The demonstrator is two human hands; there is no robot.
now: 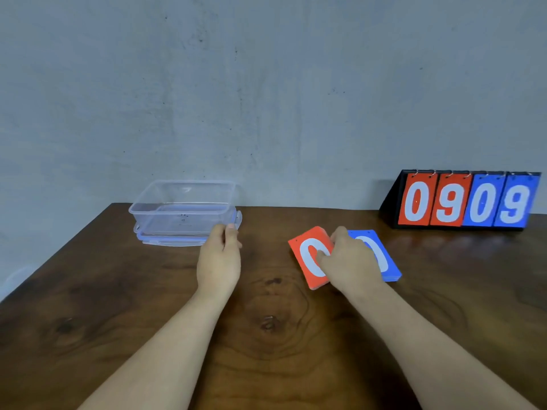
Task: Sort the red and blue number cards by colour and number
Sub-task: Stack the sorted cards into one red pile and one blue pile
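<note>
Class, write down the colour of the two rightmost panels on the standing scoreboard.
Blue, with white digits; the scoreboard shows best in the head view.

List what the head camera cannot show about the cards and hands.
Head view: numbers under the red stack and blue stack tops, covered by the top cards.
Head view: whether the left hand grips the clear box; its back hides the fingertips.
Head view: grip of the right hand, hidden likewise.
</note>
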